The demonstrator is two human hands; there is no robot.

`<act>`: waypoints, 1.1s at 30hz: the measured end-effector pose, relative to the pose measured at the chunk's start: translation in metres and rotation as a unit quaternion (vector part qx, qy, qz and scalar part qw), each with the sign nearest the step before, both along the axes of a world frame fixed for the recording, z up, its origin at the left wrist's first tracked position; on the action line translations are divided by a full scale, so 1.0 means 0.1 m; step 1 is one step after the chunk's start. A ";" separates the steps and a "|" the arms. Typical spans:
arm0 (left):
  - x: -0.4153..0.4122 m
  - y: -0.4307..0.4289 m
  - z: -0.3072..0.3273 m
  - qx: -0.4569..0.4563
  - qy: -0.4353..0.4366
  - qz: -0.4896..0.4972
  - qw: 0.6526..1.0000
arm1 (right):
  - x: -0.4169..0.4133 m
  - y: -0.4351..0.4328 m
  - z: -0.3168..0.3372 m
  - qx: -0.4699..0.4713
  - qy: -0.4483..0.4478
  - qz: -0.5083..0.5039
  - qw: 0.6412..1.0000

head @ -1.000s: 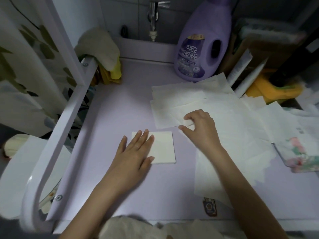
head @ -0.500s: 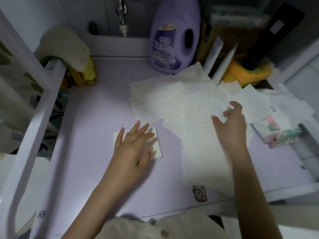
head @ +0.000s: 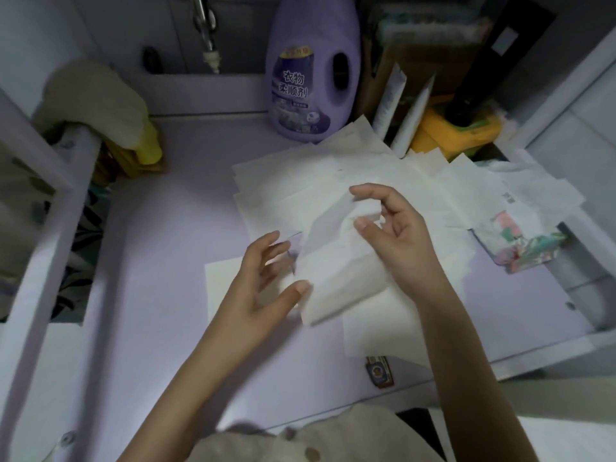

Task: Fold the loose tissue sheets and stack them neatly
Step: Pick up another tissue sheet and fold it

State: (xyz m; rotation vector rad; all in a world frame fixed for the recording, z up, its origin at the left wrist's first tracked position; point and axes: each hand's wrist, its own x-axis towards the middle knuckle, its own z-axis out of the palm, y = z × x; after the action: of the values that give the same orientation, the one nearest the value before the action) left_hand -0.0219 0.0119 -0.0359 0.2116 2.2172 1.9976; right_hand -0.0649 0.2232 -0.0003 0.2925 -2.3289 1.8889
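The thin white tissue sheet point(head: 333, 278), judged limp, light and easily torn, is held above the lilac counter point(head: 150, 261) at mid-frame and is best taken by its corners. Its long axis runs upper right to lower left. Its top is pinched by the right hand point(head: 400, 235); its lower edge is touched by the thumb of the spread left hand point(head: 260, 291).

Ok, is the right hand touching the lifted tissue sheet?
Touching. The head view shows the right hand pinching the top of the lifted tissue sheet between thumb and fingers.
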 end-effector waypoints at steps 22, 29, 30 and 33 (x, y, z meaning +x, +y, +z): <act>0.02 -0.15 0.13 0.123 0.127 0.139 0.974 | 0.04 -0.26 -0.07 -0.179 -0.057 0.140 0.972; 0.00 -0.26 0.14 0.076 0.193 0.120 0.971 | 0.00 -0.37 -0.06 -0.069 -0.172 0.128 0.974; 0.00 -0.27 0.15 0.075 0.196 0.122 0.970 | 0.01 -0.40 -0.06 -0.064 -0.166 0.132 0.975; 0.02 -0.31 0.17 0.084 0.191 0.134 0.969 | 0.00 -0.45 -0.05 -0.056 -0.150 0.137 0.978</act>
State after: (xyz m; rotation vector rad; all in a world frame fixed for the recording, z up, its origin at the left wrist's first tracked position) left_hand -0.0199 -0.0193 -0.0187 0.3627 2.4072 2.4746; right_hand -0.0644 0.1780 -0.0051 0.3535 -2.4595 2.3333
